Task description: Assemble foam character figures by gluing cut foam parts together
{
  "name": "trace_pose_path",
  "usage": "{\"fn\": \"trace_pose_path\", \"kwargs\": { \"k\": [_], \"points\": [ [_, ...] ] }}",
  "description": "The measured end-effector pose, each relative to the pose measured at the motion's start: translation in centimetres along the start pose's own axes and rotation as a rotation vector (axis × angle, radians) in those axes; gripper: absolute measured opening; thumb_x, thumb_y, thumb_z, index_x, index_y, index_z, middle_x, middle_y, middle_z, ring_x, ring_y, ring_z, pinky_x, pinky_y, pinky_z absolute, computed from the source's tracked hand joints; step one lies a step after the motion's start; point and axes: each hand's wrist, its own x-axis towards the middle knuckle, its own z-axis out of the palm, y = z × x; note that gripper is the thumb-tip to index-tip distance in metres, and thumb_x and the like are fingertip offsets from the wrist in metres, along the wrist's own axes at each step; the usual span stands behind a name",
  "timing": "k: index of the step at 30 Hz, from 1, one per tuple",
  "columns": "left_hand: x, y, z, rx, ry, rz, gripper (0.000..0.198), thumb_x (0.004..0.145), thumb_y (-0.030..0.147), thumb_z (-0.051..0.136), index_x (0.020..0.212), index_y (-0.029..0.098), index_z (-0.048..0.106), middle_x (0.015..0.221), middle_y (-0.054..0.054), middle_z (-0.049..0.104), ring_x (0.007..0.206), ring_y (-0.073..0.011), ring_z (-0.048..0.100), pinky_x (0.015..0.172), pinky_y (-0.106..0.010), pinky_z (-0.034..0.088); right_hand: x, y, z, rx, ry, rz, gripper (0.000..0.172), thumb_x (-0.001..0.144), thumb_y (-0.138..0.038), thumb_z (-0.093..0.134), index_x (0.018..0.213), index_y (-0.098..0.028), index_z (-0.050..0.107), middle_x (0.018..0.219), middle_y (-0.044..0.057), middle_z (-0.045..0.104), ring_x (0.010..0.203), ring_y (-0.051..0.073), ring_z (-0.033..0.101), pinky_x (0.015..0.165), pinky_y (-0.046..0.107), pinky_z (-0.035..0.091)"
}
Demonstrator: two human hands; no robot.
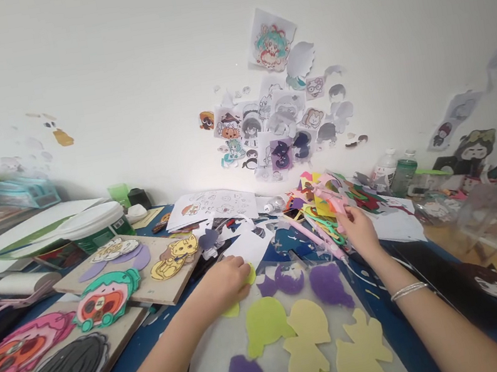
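Observation:
My left hand [230, 281] is closed, its fingertips on a small lime-green felt piece [250, 273] at the top left of a pale translucent sheet [203, 371]. My right hand [356, 228] reaches to the pile at the back and is closed on a pink tool [336, 202], which looks like a glue gun; its far end blends into the pile. On the sheet lie a larger lime-green cutout [266, 323], several purple cutouts [330, 285] and two cream figure-shaped cutouts [306, 335]. A pink stick-like tool [316, 235] lies left of my right hand.
Finished felt characters [108, 298] rest on boards at the left. Behind them stands a white-and-green tub [96, 227]. Coloured felt scraps [307, 192] and white paper sheets [214, 207] line the wall. Bottles [403, 173] and a black sheet [450, 282] are at the right.

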Motion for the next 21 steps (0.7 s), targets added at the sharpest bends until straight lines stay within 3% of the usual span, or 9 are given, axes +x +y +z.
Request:
{"fn": "trace_pose_path", "kwargs": {
  "k": [6, 14, 21],
  "points": [
    [0.0, -0.2, -0.3, 0.029, 0.010, 0.039, 0.021, 0.079, 0.014, 0.041, 0.062, 0.017, 0.053, 0.068, -0.010, 0.058, 0.069, -0.0224, 0.055, 0.063, -0.031, 0.041, 0.0, 0.0, 0.0, -0.019, -0.008, 0.006, 0.042, 0.071, -0.046, 0.047, 0.096, -0.015, 0.063, 0.079, 0.007, 0.064, 0.069, 0.021, 0.056, 0.060, 0.028, 0.039],
    [-0.6, -1.3, -1.6, -0.066, 0.091, -0.150, 0.022, 0.083, 0.028, 0.035, 0.073, 0.019, 0.052, 0.067, -0.005, 0.059, 0.057, -0.0166, 0.053, 0.050, -0.025, 0.035, 0.0, 0.2, 0.1, -0.053, -0.030, -0.018, 0.039, 0.074, -0.045, 0.044, 0.092, -0.015, 0.063, 0.079, 0.007, 0.064, 0.069, 0.020, 0.056, 0.058, 0.027, 0.038],
    [-0.6, -2.1, -2.5, -0.707, 0.227, -0.411, 0.027, 0.079, 0.046, 0.044, 0.071, 0.020, 0.047, 0.062, 0.001, 0.057, 0.061, -0.0179, 0.060, 0.053, -0.027, 0.044, 0.1, 0.3, 0.0, -0.155, -0.035, 0.010, 0.040, 0.075, -0.043, 0.043, 0.098, -0.015, 0.061, 0.089, 0.009, 0.064, 0.077, 0.023, 0.057, 0.062, 0.028, 0.038]
  ]
}}
